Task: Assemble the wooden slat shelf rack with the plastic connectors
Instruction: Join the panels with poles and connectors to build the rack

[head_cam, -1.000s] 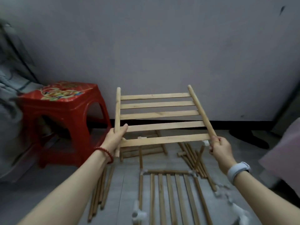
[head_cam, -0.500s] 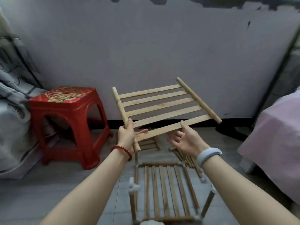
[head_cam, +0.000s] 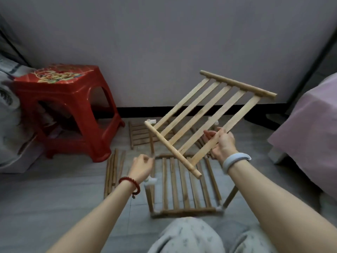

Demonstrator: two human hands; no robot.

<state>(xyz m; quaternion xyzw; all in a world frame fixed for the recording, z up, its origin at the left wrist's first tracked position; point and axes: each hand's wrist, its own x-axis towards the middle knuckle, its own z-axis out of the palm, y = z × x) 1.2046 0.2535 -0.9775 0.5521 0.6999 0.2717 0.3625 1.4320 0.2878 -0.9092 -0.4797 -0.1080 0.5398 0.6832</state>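
Note:
My right hand point(head_cam: 221, 143) grips the near right corner of a loose wooden slat panel point(head_cam: 206, 114), which I hold tilted in the air with its far rail up to the right. Under it on the floor stands the partly built rack point(head_cam: 184, 209): a slat shelf with upright posts capped by white plastic connectors point(head_cam: 151, 181). My left hand point(head_cam: 142, 168) is off the panel. Its curled fingers are level with the foot of the far-left upright post point(head_cam: 151, 143), and blur hides whether they hold it.
A red plastic stool point(head_cam: 69, 106) stands at the left against the wall. Loose wooden rods point(head_cam: 113, 170) lie on the floor left of the rack, and another slat panel point(head_cam: 138, 134) lies behind it. A pink-covered bed point(head_cam: 313, 136) fills the right side. My knees are at the bottom.
My left hand has let go of the panel's left rail and dropped toward the rack. My right hand alone now holds the panel, which has swung clockwise and to the right.

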